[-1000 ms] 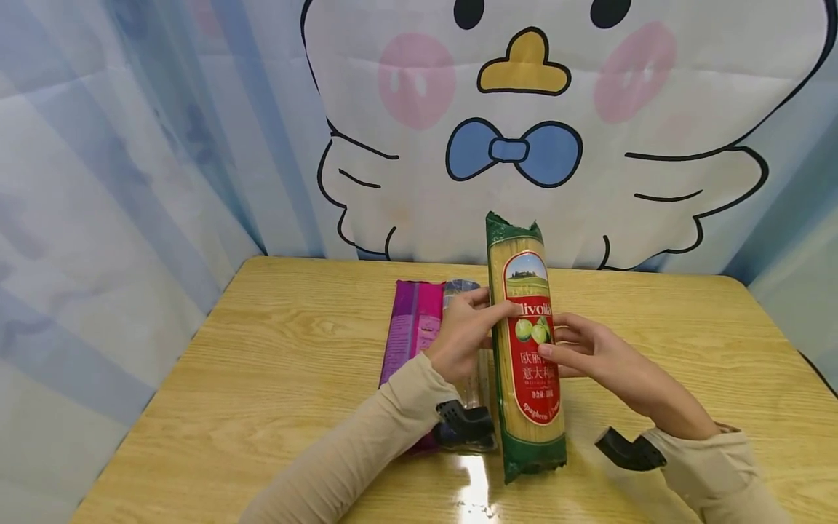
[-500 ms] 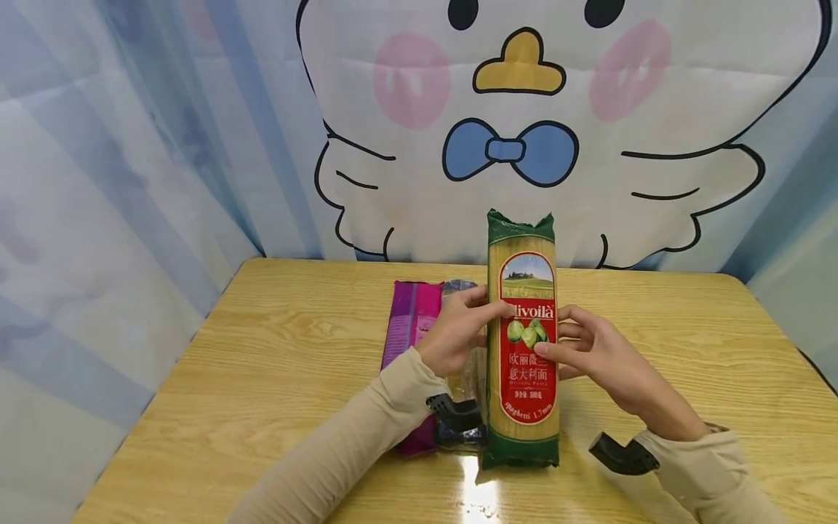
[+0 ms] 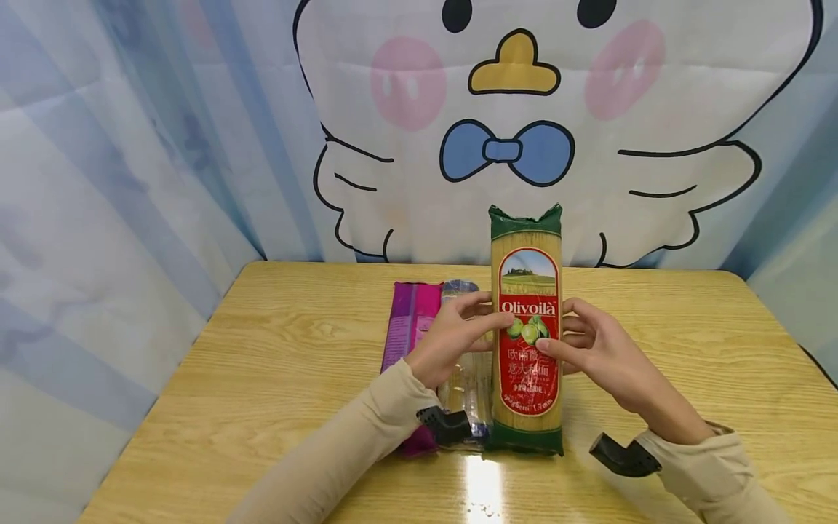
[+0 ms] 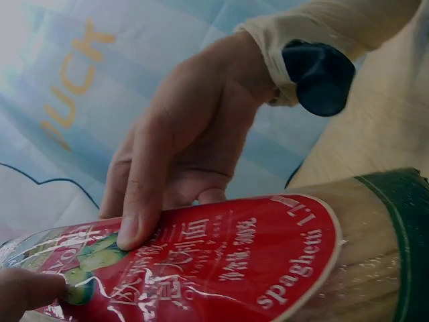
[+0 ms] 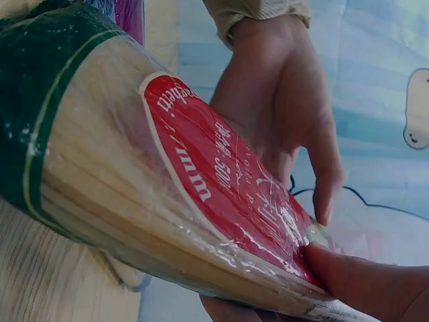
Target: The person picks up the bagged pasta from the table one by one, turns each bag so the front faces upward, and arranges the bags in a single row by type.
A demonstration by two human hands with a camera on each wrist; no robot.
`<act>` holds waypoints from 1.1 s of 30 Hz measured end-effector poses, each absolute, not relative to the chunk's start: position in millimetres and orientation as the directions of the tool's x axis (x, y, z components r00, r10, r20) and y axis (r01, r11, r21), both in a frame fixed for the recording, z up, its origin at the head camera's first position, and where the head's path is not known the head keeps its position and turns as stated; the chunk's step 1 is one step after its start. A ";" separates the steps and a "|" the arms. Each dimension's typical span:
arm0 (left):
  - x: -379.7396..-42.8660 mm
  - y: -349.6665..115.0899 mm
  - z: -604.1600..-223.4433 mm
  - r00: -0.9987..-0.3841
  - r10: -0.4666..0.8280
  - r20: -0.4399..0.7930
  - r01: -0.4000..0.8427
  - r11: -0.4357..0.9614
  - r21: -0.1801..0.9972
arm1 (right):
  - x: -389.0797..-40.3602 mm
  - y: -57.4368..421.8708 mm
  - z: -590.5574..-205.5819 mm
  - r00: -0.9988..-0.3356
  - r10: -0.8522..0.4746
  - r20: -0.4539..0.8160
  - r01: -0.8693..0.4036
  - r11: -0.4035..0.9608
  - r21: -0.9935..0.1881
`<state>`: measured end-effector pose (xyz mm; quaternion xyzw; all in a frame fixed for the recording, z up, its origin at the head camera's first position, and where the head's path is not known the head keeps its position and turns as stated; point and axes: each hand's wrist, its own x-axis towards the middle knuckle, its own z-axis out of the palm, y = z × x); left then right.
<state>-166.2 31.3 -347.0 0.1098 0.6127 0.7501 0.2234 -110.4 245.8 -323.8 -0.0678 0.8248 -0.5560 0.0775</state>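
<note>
A pack of spaghetti (image 3: 527,393) with green ends and a red label is held between both hands, its front turned to the head camera. My left hand (image 3: 453,336) grips its left edge, thumb on the label and fingers behind. On the opposite edge my right hand (image 3: 605,356) pinches it the same way, thumb just under the printed olives. Both wrist views show the clear wrapper and the pasta strands close up, with the thumbs pressing the label of the spaghetti pack (image 4: 221,261). Parts of the fingers are hidden behind the pack.
A purple and pink packet (image 3: 401,331) lies on the wooden table (image 3: 281,378) left of the spaghetti. Beside it a clear packet with blue ends (image 3: 466,389) is partly covered by the left hand. A curtain with a cartoon duck (image 3: 511,211) hangs behind the table.
The spaghetti pack has turned from an angled position to face the head camera squarely, and its lower end has risen slightly in view. Both hands keep their hold.
</note>
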 end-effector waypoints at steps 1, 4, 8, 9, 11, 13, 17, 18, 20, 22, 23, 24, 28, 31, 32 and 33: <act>-164.9 30.3 -347.9 -0.877 0.465 -0.117 -0.200 -0.132 0.971 | -110.3 245.6 -323.1 -0.980 -0.194 -0.053 -0.024 0.376 -0.926; -161.7 28.6 -349.4 -0.881 0.458 -0.117 -0.186 -0.108 0.977 | -110.0 245.5 -321.5 -0.981 -0.183 -0.056 -0.020 0.388 -0.921; -160.0 27.8 -350.7 -0.888 0.450 -0.093 -0.161 -0.115 0.980 | -110.1 245.7 -320.4 -0.982 -0.183 -0.054 -0.022 0.390 -0.921; -159.8 27.7 -351.0 -0.890 0.448 -0.087 -0.156 -0.120 0.980 | -110.3 245.8 -320.4 -0.981 -0.185 -0.054 -0.022 0.386 -0.922; -159.6 27.5 -352.3 -0.894 0.442 -0.079 -0.151 -0.130 0.980 | -110.5 246.1 -320.5 -0.981 -0.187 -0.057 -0.020 0.383 -0.924; -159.1 27.3 -352.9 -0.897 0.437 -0.071 -0.148 -0.144 0.979 | -111.1 246.6 -320.9 -0.980 -0.189 -0.060 -0.017 0.380 -0.925; -158.0 26.9 -354.3 -0.898 0.436 -0.063 -0.148 -0.164 0.975 | -112.0 248.2 -322.0 -0.979 -0.193 -0.065 -0.015 0.387 -0.922; -157.8 26.8 -354.5 -0.897 0.438 -0.061 -0.148 -0.168 0.975 | -112.4 248.6 -322.4 -0.978 -0.196 -0.065 -0.016 0.384 -0.923; -157.3 26.4 -354.7 -0.897 0.438 -0.060 -0.150 -0.174 0.973 | -112.8 249.7 -323.4 -0.977 -0.200 -0.067 -0.015 0.383 -0.924; -156.8 26.1 -354.8 -0.897 0.437 -0.063 -0.155 -0.179 0.972 | -113.3 250.8 -324.4 -0.976 -0.204 -0.075 -0.007 0.375 -0.927; -156.6 25.9 -354.8 -0.898 0.435 -0.064 -0.156 -0.179 0.971 | -113.6 251.4 -325.1 -0.975 -0.205 -0.081 -0.001 0.370 -0.929; -156.4 25.7 -354.8 -0.898 0.435 -0.066 -0.159 -0.180 0.971 | -113.7 252.0 -325.5 -0.974 -0.209 -0.085 0.003 0.365 -0.931; -156.2 25.6 -355.4 -0.898 0.434 -0.077 -0.167 -0.173 0.971 | -114.3 253.8 -327.6 -0.970 -0.221 -0.102 0.017 0.356 -0.934; -156.3 26.5 -356.9 -0.901 0.423 -0.092 -0.177 -0.165 0.970 | -115.2 253.9 -330.6 -0.969 -0.221 -0.107 0.023 0.354 -0.935; -156.4 27.0 -357.5 -0.905 0.415 -0.099 -0.181 -0.162 0.970 | -115.8 254.1 -331.9 -0.969 -0.222 -0.106 0.022 0.354 -0.935; -156.5 27.5 -358.1 -0.909 0.404 -0.105 -0.183 -0.159 0.970 | -116.4 254.3 -333.1 -0.969 -0.225 -0.103 0.018 0.352 -0.936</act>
